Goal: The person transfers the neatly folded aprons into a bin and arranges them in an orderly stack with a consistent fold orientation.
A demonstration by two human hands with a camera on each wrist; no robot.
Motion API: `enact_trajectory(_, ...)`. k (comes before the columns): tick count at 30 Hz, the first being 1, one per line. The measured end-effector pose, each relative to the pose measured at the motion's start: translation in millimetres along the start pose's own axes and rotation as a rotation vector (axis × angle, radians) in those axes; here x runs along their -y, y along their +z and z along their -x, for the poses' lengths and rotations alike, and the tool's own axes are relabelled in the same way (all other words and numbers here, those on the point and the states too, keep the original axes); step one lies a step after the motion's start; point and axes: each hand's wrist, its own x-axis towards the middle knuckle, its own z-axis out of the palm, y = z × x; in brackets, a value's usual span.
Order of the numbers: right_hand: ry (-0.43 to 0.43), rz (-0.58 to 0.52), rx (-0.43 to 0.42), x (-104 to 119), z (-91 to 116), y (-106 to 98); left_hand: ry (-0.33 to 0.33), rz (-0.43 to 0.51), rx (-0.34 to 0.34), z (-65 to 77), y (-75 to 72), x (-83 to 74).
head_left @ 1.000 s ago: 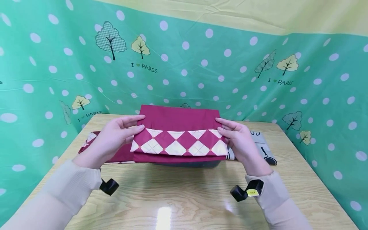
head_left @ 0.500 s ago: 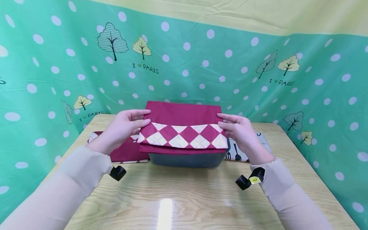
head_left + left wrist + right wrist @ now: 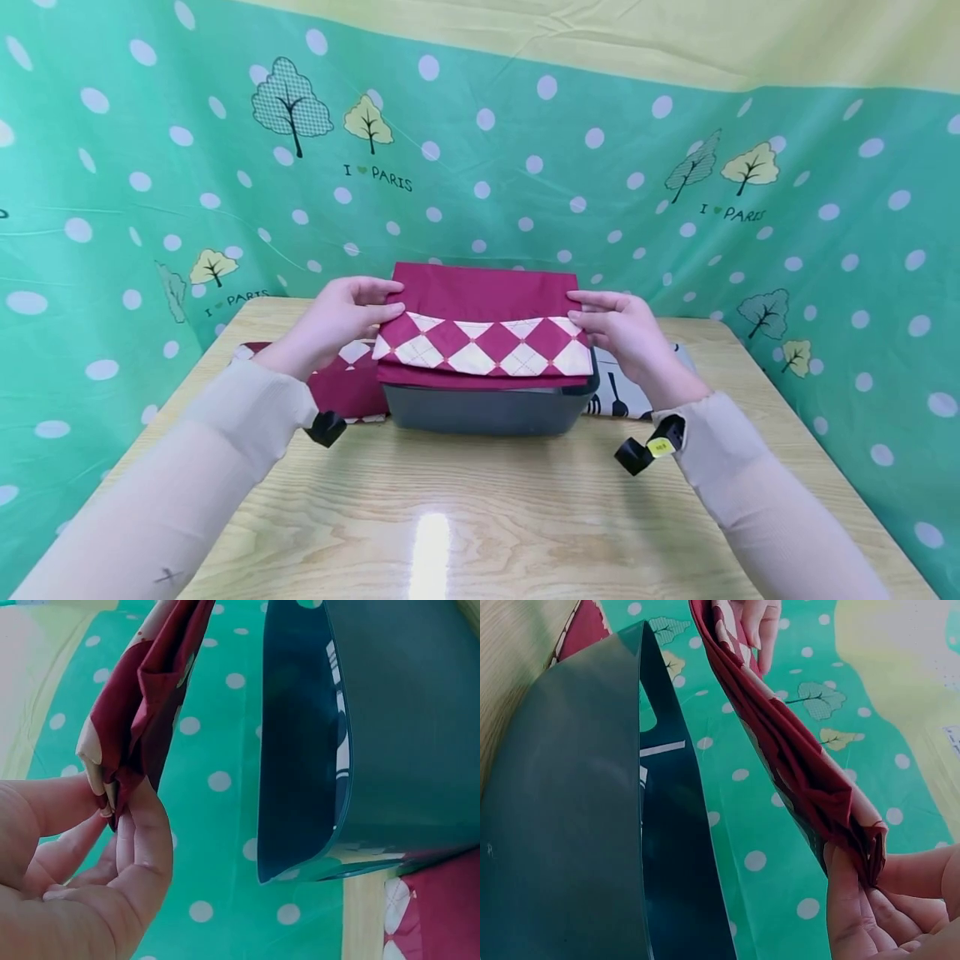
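Observation:
Both hands hold a folded maroon cloth [image 3: 480,289] with a maroon-and-white diamond band across it, level above a dark grey plastic bin [image 3: 480,412]. My left hand [image 3: 343,315] pinches its left edge between thumb and fingers. At the opposite edge, my right hand [image 3: 622,329] grips it the same way. Side-on, the left wrist view shows the cloth's stacked folds [image 3: 150,697] raised clear of the bin's rim. Inside the bin, something white with dark print [image 3: 343,746] shows along one wall. From the head, the cloth covers most of the bin's opening.
Left of the bin lies another folded maroon cloth [image 3: 348,392] with white diamonds, partly behind my left forearm. To its right is a pale folded cloth [image 3: 617,392] printed with dark utensils. A green dotted curtain [image 3: 480,158] hangs behind the wooden table [image 3: 360,517].
Both hands have carried the folded maroon cloth farther away over the bin, the left hand also moving rightward. More of the bin's front wall shows now. The grip stays the same.

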Motion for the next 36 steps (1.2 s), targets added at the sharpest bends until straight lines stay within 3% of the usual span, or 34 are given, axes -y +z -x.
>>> enact_trajectory(18, 0.044, 0.064, -0.067, -3, -19, 1, -0.112, -0.031, -0.1, -20.2, 7.1, -3.0)
enact_trajectory(36, 0.059, 0.077, -0.117, -13, -32, 0, -0.114, 0.001, -0.132, -30.0, 15.1, -0.7)
